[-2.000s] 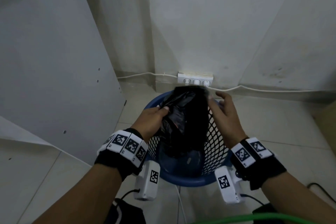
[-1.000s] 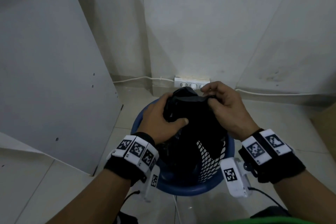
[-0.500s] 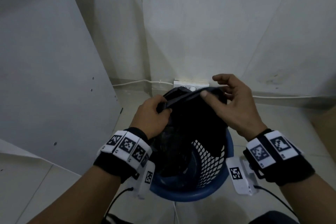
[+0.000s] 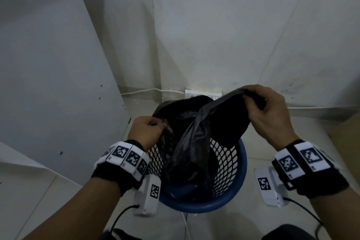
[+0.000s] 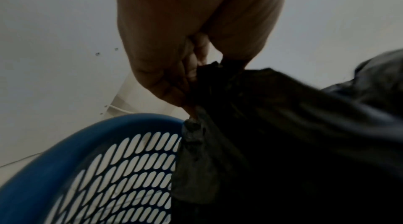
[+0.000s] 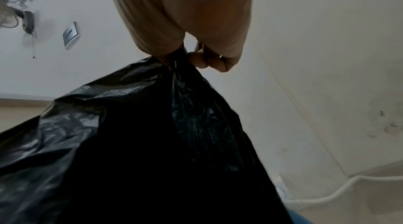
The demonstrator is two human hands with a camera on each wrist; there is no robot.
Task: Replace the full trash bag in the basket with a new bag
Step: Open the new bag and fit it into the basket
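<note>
A blue mesh basket [image 4: 224, 198] stands on the tiled floor below me. A black trash bag [image 4: 194, 142] hangs down into it with its mouth spread wide. My left hand [image 4: 150, 128] pinches the bag's left edge just above the basket's left rim. My right hand [image 4: 263, 107] grips the right edge, raised higher and further right. In the left wrist view the left hand [image 5: 187, 79] clamps bunched black plastic [image 5: 283, 133] over the basket rim [image 5: 72, 143]. The right wrist view shows the right hand [image 6: 191, 57] pinching gathered bag film [image 6: 141, 141].
A white board [image 4: 48, 84] leans against the wall close to the basket's left. A white power strip [image 4: 202, 94] with a cable [image 4: 144, 90] lies on the floor behind the basket. Dark cables trail on the floor near my feet.
My hands have pulled apart, the right one rising up and to the right, the left one dropping toward the basket's left rim. The bag's mouth went from bunched together to spread wide.
</note>
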